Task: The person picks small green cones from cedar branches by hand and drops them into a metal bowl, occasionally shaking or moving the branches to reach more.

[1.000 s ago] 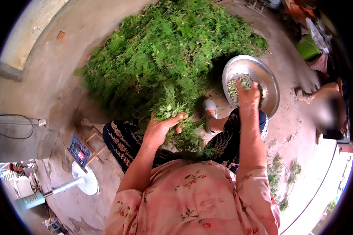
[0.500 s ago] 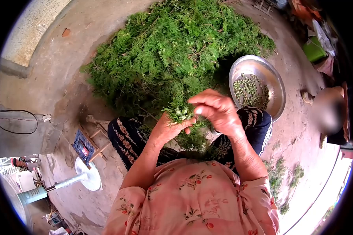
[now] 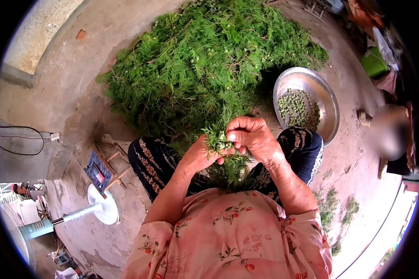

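In front of my lap my left hand [image 3: 201, 154] is closed around a green conifer sprig [image 3: 211, 135] bearing pale green cones. My right hand [image 3: 257, 141] meets it from the right, thumb and forefinger pinched on a pale green cone [image 3: 222, 139] at the sprig's tip. Feathery foliage [image 3: 230, 169] hangs below both hands. Beyond them spreads a large heap of cut conifer branches [image 3: 195, 65]. Right of the heap a metal basin [image 3: 329, 116] holds many small round green cones [image 3: 298, 109].
A small wooden stool [image 3: 100, 172] and a standing fan [image 3: 39, 228] are on the left. Loose sprigs [image 3: 329, 209] lie on the floor at right. Another person [image 3: 395, 135], blurred, is at the far right. A black cable [image 3: 18, 139] runs along the left wall.
My right hand has come down and left from just above the sprig, and its thumb and forefinger have closed on a cone. My left hand keeps its hold on the sprig.
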A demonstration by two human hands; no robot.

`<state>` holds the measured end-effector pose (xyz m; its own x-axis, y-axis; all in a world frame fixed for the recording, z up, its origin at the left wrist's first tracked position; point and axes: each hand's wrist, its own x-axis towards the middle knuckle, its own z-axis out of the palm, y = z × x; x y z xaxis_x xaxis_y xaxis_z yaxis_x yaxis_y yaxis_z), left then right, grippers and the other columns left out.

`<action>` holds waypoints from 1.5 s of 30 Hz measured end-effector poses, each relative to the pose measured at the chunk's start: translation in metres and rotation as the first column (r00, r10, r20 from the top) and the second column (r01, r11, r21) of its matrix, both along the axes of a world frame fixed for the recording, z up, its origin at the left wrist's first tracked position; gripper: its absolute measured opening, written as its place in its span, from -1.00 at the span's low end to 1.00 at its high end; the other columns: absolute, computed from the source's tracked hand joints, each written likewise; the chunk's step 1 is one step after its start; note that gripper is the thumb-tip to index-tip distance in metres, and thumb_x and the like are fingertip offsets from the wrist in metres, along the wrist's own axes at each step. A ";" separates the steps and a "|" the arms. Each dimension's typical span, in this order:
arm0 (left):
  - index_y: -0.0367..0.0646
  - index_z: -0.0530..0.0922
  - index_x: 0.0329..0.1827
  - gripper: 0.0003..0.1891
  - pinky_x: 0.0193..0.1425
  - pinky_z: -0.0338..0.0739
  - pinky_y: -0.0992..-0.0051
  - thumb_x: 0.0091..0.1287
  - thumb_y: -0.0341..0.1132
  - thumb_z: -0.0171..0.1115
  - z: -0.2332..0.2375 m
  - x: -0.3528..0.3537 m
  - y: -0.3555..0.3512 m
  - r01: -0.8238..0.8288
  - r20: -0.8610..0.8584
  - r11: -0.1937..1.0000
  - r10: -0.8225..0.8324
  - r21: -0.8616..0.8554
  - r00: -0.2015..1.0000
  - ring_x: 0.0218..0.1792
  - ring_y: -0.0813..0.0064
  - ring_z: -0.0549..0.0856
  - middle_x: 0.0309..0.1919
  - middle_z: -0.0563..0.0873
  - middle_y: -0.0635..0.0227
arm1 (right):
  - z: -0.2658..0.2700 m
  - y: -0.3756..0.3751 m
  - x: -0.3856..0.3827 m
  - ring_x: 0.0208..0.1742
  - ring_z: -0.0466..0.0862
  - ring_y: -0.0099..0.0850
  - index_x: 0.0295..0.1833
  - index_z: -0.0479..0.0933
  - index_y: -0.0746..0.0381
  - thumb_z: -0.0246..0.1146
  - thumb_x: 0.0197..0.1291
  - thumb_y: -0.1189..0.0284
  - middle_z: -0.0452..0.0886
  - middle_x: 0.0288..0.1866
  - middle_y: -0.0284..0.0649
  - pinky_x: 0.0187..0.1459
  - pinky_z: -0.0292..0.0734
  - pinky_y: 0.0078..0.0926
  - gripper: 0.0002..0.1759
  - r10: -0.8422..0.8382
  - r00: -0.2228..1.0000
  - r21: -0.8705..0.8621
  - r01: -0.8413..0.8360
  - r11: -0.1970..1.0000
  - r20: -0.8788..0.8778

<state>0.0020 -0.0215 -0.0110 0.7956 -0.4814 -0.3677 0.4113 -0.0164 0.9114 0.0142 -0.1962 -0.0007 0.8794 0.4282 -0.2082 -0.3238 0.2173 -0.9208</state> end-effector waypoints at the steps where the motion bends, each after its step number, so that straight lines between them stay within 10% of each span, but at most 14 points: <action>1: -0.18 0.52 -0.21 -0.82 -0.59 0.41 0.70 0.15 -0.40 0.29 0.000 0.000 0.000 0.000 0.000 1.000 0.000 0.000 1.000 -0.48 0.70 0.54 -0.43 0.61 0.48 | -0.004 0.000 -0.001 -0.55 0.46 -0.70 -0.30 0.52 0.31 0.26 0.09 0.45 0.49 -0.57 -0.40 -0.58 0.39 -0.78 -0.86 -0.036 0.995 0.085 0.044 0.995 -0.089; 10: -0.19 0.53 -0.27 -0.88 -0.62 0.38 0.67 0.18 -0.40 0.24 0.007 0.000 -0.005 -0.078 -0.010 0.997 0.078 -0.001 0.997 -0.61 0.70 0.49 -0.48 0.59 0.49 | 0.008 0.000 0.001 -0.51 0.47 -0.59 -0.16 0.48 0.30 0.20 0.14 0.48 0.54 -0.35 -0.25 -0.50 0.36 -0.72 -0.83 -0.205 0.945 0.404 0.298 0.865 -0.256; 13: -0.20 0.53 -0.30 -0.89 -0.62 0.37 0.67 0.18 -0.38 0.24 0.006 0.000 -0.003 -0.060 0.013 0.998 0.059 0.016 0.998 -0.64 0.71 0.48 -0.52 0.57 0.49 | 0.014 -0.002 -0.002 -0.38 0.50 -0.58 -0.11 0.54 0.31 0.15 0.15 0.60 0.47 -0.34 -0.34 -0.38 0.43 -0.66 -0.82 -0.029 0.975 0.021 0.025 0.999 0.221; 19: -0.20 0.50 -0.23 -0.83 -0.60 0.37 0.68 0.15 -0.39 0.27 0.007 0.001 -0.001 0.058 0.143 0.982 -0.085 0.182 0.986 -0.63 0.69 0.47 -0.52 0.54 0.48 | 0.005 0.010 -0.001 -0.27 0.57 -0.50 -0.12 0.51 0.38 0.13 0.14 0.65 0.46 -0.35 -0.29 -0.29 0.65 -0.61 -0.82 0.082 0.947 -0.006 -0.084 0.996 0.312; 21: -0.20 0.51 -0.33 -0.86 -0.62 0.36 0.65 0.16 -0.36 0.28 0.012 -0.001 -0.006 -0.109 0.001 0.994 0.110 -0.011 0.994 -0.66 0.68 0.48 -0.61 0.52 0.49 | 0.013 0.017 -0.006 -0.43 0.52 -0.57 -0.17 0.50 0.37 0.15 0.14 0.63 0.48 -0.39 -0.28 -0.48 0.54 -0.67 -0.87 -0.088 0.996 0.210 0.079 0.975 0.031; 23: -0.20 0.51 -0.34 -0.86 -0.62 0.36 0.66 0.14 -0.38 0.30 0.012 0.000 -0.004 -0.112 0.018 0.993 0.112 0.025 0.994 -0.65 0.67 0.48 -0.58 0.53 0.48 | -0.005 0.018 -0.004 -0.56 0.46 -0.59 -0.24 0.48 0.34 0.16 0.15 0.58 0.49 -0.42 -0.28 -0.59 0.43 -0.68 -0.93 -0.204 0.959 0.060 0.196 0.979 0.196; 25: -0.20 0.51 -0.33 -0.87 -0.63 0.37 0.68 0.14 -0.40 0.29 0.010 0.000 -0.002 -0.137 -0.017 0.991 0.137 0.000 0.990 -0.64 0.68 0.47 -0.52 0.55 0.47 | -0.012 0.009 0.002 -0.55 0.47 -0.59 -0.26 0.47 0.32 0.16 0.17 0.54 0.50 -0.40 -0.28 -0.63 0.36 -0.69 -0.93 -0.303 0.941 0.259 0.333 0.907 -0.151; 31: -0.22 0.52 -0.32 -0.85 -0.64 0.37 0.67 0.12 -0.40 0.31 0.008 0.003 -0.001 -0.245 -0.049 0.965 0.241 -0.094 0.969 -0.55 0.66 0.50 -0.47 0.57 0.47 | 0.010 0.007 0.001 -0.54 0.43 -0.66 -0.16 0.48 0.26 0.19 0.17 0.48 0.52 -0.41 -0.36 -0.58 0.28 -0.79 -0.86 -0.265 0.923 0.402 0.363 0.840 -0.281; 33: -0.22 0.52 -0.29 -0.84 -0.63 0.38 0.68 0.12 -0.40 0.31 0.008 0.004 0.001 -0.237 -0.011 0.966 0.237 -0.102 0.971 -0.54 0.68 0.50 -0.45 0.58 0.45 | 0.003 0.001 0.000 -0.44 0.47 -0.66 -0.14 0.48 0.29 0.21 0.15 0.51 0.53 -0.33 -0.35 -0.46 0.38 -0.77 -0.84 -0.049 0.996 0.371 0.075 0.925 -0.079; 35: -0.23 0.52 -0.28 -0.84 -0.63 0.38 0.67 0.14 -0.37 0.29 0.007 0.003 -0.001 -0.252 0.009 0.963 0.254 -0.100 0.967 -0.56 0.69 0.49 -0.45 0.58 0.44 | 0.001 0.009 -0.004 -0.43 0.45 -0.67 -0.14 0.52 0.31 0.31 0.03 0.53 0.49 -0.36 -0.37 -0.40 0.40 -0.72 -0.76 -0.110 0.975 -0.026 0.117 0.993 0.194; 41: -0.25 0.52 -0.29 -0.81 -0.62 0.38 0.66 0.18 -0.30 0.24 -0.002 0.005 0.000 -0.189 0.068 0.980 0.193 -0.060 0.979 -0.60 0.68 0.50 -0.47 0.58 0.43 | 0.000 0.021 -0.004 -0.37 0.53 -0.56 -0.28 0.56 0.31 0.35 -0.07 0.58 0.50 -0.43 -0.30 -0.37 0.46 -0.57 -0.82 -0.053 0.743 -0.270 0.307 0.913 0.667; 45: -0.25 0.53 -0.29 -0.84 -0.63 0.38 0.67 0.19 -0.34 0.23 -0.002 0.005 0.002 -0.175 0.046 0.982 0.178 -0.067 0.983 -0.57 0.67 0.53 -0.48 0.58 0.43 | -0.004 0.021 -0.004 -0.50 0.50 -0.61 -0.32 0.54 0.35 0.27 0.04 0.57 0.57 -0.42 -0.26 -0.49 0.44 -0.64 -0.92 -0.128 0.921 -0.136 0.190 0.972 0.368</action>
<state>0.0067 -0.0191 -0.0134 0.8872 -0.3527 -0.2975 0.3549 0.1097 0.9284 0.0102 -0.1756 -0.0045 0.9620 0.2627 0.0741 0.0568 0.0727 -0.9957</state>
